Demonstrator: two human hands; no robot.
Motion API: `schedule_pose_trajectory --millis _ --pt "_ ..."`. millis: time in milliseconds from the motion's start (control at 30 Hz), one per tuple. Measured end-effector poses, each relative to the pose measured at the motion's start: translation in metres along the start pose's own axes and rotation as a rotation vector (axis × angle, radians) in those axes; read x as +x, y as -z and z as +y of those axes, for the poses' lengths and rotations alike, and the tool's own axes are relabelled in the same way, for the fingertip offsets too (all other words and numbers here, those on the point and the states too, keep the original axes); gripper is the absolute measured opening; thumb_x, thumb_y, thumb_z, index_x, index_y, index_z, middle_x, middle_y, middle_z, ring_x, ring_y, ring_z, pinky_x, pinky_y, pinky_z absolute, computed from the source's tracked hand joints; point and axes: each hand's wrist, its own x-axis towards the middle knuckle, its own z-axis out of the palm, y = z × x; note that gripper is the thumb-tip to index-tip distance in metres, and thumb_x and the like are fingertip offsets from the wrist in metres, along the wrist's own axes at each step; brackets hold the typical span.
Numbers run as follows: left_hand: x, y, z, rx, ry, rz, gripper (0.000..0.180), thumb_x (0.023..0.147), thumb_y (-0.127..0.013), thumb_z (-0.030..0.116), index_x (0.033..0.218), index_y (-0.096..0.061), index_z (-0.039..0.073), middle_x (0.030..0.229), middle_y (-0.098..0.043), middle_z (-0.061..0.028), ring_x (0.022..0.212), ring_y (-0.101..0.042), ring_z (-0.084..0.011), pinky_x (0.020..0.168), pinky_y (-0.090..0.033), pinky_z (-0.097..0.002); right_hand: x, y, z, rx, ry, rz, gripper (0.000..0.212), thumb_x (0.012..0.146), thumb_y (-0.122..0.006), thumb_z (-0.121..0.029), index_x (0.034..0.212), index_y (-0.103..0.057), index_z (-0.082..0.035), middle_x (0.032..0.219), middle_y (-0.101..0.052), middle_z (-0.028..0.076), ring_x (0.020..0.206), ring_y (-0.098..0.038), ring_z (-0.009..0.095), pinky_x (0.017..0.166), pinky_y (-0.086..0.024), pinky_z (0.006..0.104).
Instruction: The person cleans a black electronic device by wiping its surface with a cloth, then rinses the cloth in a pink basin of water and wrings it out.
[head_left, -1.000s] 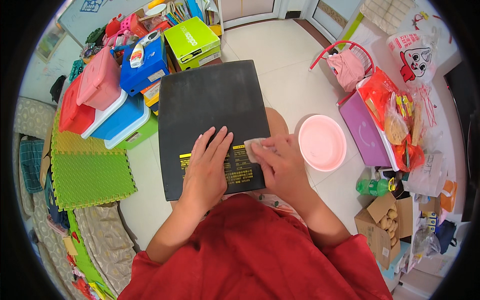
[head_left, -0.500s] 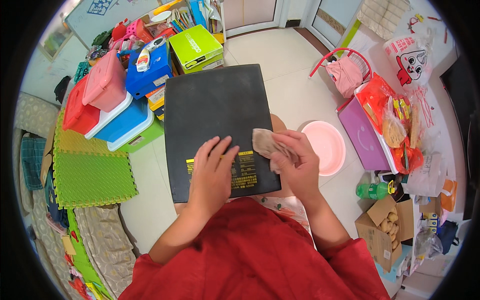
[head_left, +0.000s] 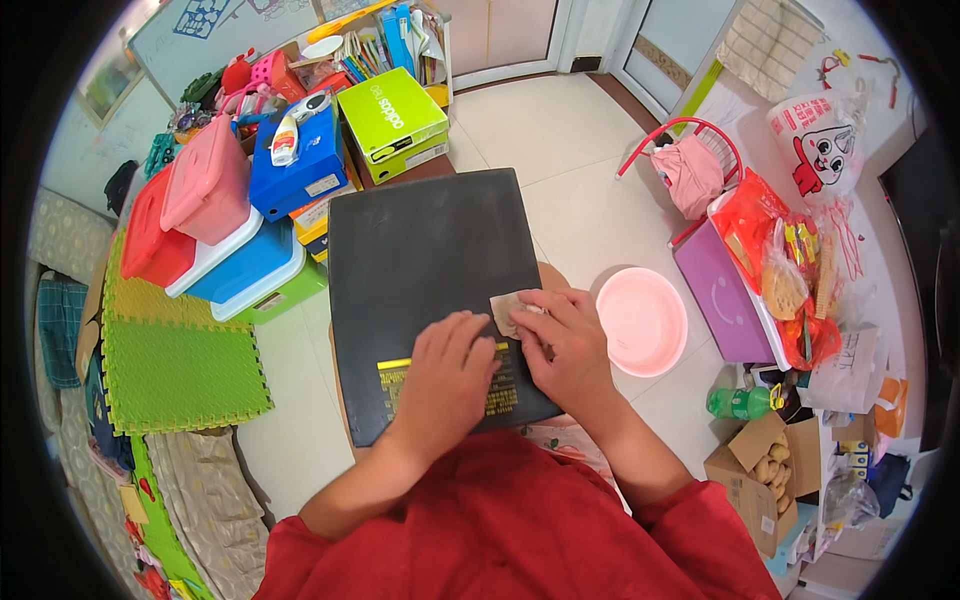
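A flat black rectangular panel point(head_left: 430, 255) rests across my lap, with a block of yellow print on its near part. My left hand point(head_left: 448, 375) lies on the panel over that print, fingers stretched out and holding nothing. In my right hand point(head_left: 572, 345) is a beige cloth point(head_left: 508, 312), pinched between thumb and fingers and pressed on the panel near its right edge. Part of the cloth is hidden under the fingers.
On the floor to the right stands a pink basin point(head_left: 642, 322). Beyond it are a purple bin point(head_left: 725, 295), a green bottle point(head_left: 742, 402) and a cardboard box point(head_left: 745, 475) of potatoes. Stacked storage boxes point(head_left: 205, 185) and shoe boxes point(head_left: 393, 118) stand at the left, near green foam mats point(head_left: 185, 375).
The panel's far edge appears lower in the picture. My right hand has moved the cloth a little left, closer to my left hand, and the cloth is more bunched under the fingers.
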Motion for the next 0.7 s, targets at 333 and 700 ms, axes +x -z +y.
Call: schedule_pose_trajectory --millis 333,700 --pt "0.024 0.007 0.004 0.112 0.041 -0.257 0.062 0.083 -0.056 0.002 0.144 -0.049 0.008 0.148 -0.048 -0.0124 0.14 -0.041 -0.0336 0.114 -0.03 -0.0466 0.055 -0.03 0.034 -0.033 -0.028 0.116 0.018 0.077 -0.069 0.0 0.093 -0.072 -0.006 0.11 -0.066 0.004 0.1 -0.059 0.028 0.079 -0.051 0.0394" --pt "0.039 0.013 -0.009 0.056 -0.045 -0.309 0.052 0.087 -0.07 0.023 0.136 -0.057 0.01 0.138 -0.053 -0.012 0.126 -0.047 -0.0327 0.108 -0.034 -0.0484 0.039 -0.011 0.027 0.1 -0.074 -0.011 0.022 0.076 -0.071 -0.002 0.098 -0.072 -0.005 0.104 -0.063 0.007 0.097 -0.057 0.03 0.083 -0.048 0.04"
